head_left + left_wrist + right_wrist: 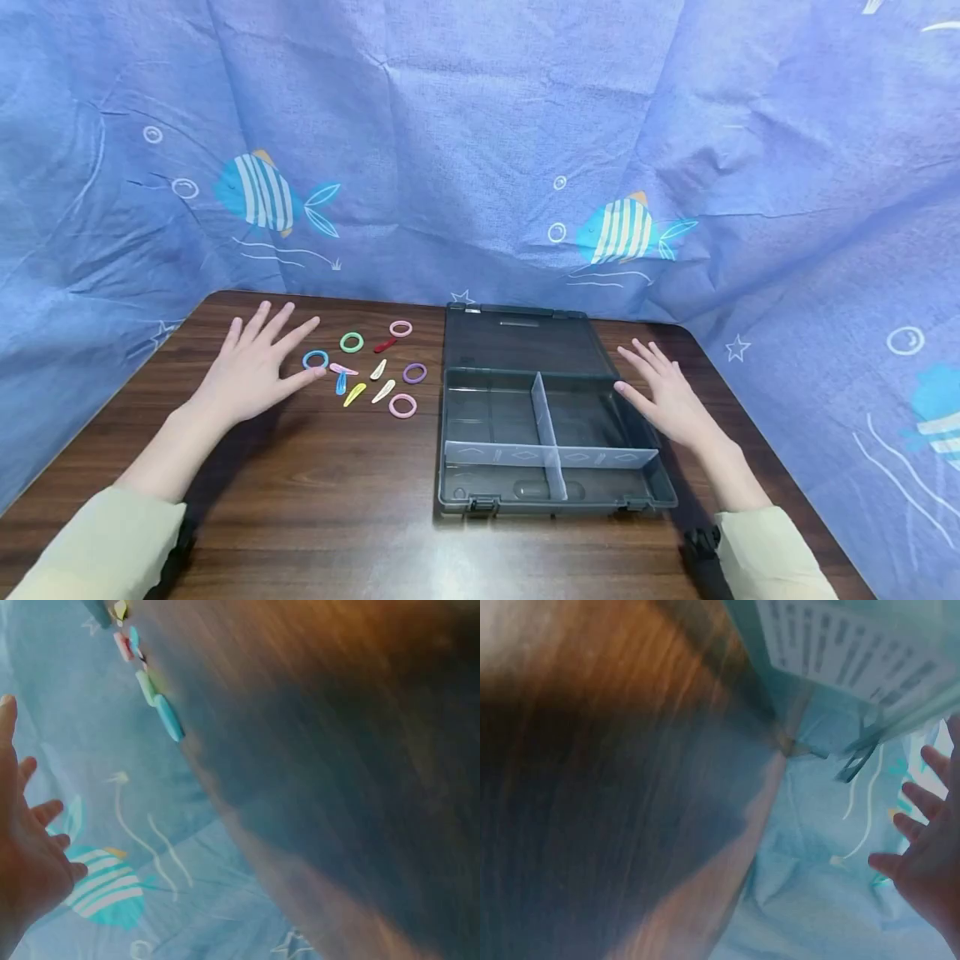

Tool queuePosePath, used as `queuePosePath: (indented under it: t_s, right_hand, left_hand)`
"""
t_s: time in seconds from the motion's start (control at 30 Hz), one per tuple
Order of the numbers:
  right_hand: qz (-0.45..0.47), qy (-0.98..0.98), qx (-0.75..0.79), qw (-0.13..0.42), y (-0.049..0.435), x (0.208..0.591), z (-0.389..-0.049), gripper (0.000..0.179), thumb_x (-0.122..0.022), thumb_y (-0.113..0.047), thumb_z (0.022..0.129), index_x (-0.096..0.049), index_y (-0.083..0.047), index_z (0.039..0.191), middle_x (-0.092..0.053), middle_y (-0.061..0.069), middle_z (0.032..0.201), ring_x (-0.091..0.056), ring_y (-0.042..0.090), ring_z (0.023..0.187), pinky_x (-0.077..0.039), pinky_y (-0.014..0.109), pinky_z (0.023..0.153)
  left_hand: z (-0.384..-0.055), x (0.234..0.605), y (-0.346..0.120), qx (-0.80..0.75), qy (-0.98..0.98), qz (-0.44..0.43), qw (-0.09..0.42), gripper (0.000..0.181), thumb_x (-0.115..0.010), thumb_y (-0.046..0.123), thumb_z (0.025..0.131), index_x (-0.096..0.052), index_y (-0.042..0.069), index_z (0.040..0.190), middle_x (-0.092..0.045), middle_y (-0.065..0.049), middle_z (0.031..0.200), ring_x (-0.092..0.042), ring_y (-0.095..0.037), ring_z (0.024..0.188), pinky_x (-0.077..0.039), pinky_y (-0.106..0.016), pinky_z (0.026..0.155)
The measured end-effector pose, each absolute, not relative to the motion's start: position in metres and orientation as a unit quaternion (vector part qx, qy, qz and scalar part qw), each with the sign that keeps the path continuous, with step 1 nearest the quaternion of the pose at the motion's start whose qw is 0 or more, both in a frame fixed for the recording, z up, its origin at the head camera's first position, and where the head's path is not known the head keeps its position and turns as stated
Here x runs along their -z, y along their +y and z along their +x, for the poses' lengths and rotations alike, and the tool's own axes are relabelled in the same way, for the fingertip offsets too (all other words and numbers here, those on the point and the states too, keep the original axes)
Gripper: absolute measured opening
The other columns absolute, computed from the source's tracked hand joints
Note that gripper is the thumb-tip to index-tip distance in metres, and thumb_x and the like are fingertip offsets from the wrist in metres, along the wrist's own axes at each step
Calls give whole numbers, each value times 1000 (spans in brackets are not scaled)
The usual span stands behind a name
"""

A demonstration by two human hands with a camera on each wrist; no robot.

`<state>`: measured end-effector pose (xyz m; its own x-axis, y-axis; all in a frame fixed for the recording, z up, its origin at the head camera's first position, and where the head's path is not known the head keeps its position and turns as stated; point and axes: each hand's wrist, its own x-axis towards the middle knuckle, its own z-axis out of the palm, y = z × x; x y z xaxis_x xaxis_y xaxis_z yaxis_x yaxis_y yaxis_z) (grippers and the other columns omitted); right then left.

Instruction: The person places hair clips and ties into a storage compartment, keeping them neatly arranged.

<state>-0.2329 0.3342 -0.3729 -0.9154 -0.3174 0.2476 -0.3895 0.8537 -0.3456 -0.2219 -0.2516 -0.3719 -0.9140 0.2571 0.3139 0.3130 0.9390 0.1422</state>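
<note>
Head view: my left hand [251, 367] is spread and relaxed, just beside coloured hair ties [402, 416] and small hair clips [355, 394] scattered on a brown wooden table [315, 517]. My right hand [667, 396], also loose and unclenched, is near the right side of a grey see-through box [555, 506], its lid [517, 346] laid back. Left wrist view: my left hand reaches out against fish-patterned cloth [172, 802]. Right wrist view: a white label [847, 652] carries printed lines, too blurred to read.

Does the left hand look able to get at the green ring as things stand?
Probably yes: the left hand hovers nearby, holding nothing, and nothing lies over the green ring.
</note>
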Motion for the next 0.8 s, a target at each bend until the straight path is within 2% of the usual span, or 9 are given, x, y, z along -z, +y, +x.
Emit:
queuePosePath:
  t_s: [0.2,0.33,0.53,0.7,0.8]
  right_hand:
    - [203,-944,-251,68,344,378,-247,67,-63,-36,90,-33,-18,147,-23,14,155,-10,36,144,-16,68,102]
    - [205,-937,-280,49,351,385,-255,69,-66,-36,88,-33,-24,147,-29,10,153,-23,36,140,-25,62,102]
    - [215,-915,-342,7,359,396,-261,68,-67,-30,87,-35,-21,146,-36,9,149,-38,38,132,-37,55,98]
    - [208,-908,-363,-26,364,404,-263,65,-68,-27,87,-38,-19,144,-38,8,149,-39,36,131,-34,57,100]
    - [211,-911,-355,-21,366,406,-263,62,-69,-27,86,-43,-18,142,-39,9,147,-37,35,132,-30,57,101]
  left_hand:
    - [-245,379,-261,164,-957,-203,128,67,-62,42,88,-37,18,145,-27,-21,151,-7,-41,143,-4,-61,110]
    - [-258,386,-266,204,-945,-237,100,62,-66,28,88,-41,12,143,-32,-23,148,-14,-46,140,-10,-65,107]
    - [-273,397,-272,217,-943,-243,70,57,-66,21,88,-44,6,139,-38,-26,143,-21,-50,135,-17,-64,105]
    - [-281,402,-275,221,-944,-241,43,52,-65,16,89,-47,1,136,-45,-27,137,-36,-47,128,-27,-60,102]
    - [-285,402,-273,219,-949,-227,13,51,-64,15,90,-48,1,136,-50,-25,133,-43,-44,124,-34,-58,99]
